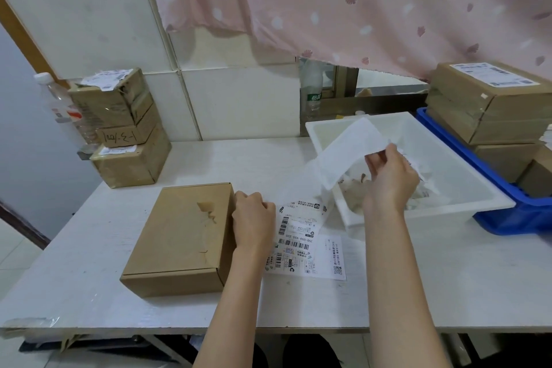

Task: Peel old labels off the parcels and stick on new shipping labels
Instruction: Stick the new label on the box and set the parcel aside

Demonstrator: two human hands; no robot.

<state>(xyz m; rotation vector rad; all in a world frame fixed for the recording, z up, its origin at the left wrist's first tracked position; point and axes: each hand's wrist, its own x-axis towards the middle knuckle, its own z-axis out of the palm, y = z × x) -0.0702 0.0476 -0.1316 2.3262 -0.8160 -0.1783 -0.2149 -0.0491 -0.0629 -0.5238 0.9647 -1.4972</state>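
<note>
While box (182, 236) lies flat near table's front-left, top bare w/ torn patch where a label came off, left hand (254, 218) rests curled at its right edge — fingers closed, can't tell if gripping anything. Right hand (388, 176) pinches white sheet (346, 149) over white bin (448, 140); prob. backing or old label, unclear. New labels (301, 242) lie flat on table (418, 272) betw. box & bin. Judged: labels thin, floppy, sticky once peeled — take by a corner. Box light, stiff; steady at edge. Blue crate (507, 212) w/ parcels far right; stack of boxes (125, 128) back-left.
</note>
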